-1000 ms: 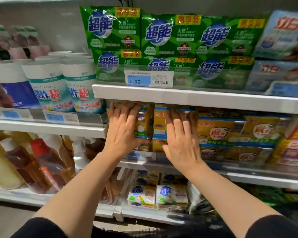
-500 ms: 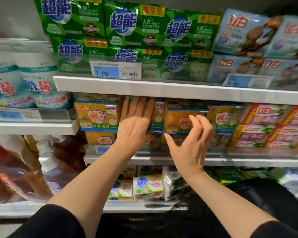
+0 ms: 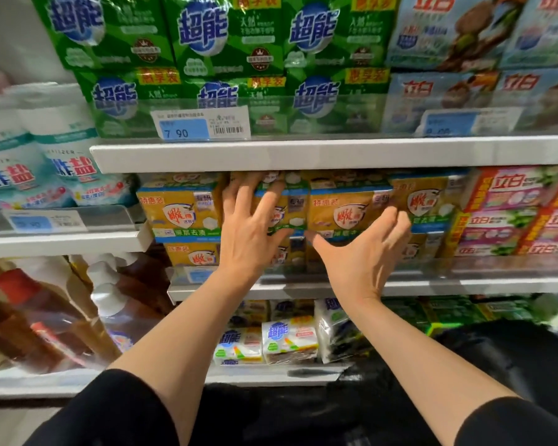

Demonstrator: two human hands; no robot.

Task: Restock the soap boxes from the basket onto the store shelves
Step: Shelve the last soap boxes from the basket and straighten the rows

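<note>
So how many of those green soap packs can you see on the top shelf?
6, in two stacked rows of three. Upper row: left, middle, right. Lower row: left, middle, right. More may sit hidden behind them.

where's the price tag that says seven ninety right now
In the head view the 7 90 price tag sits upper left of centre, on the front rail of the top shelf, before the green soap packs and above the left hand.
</note>
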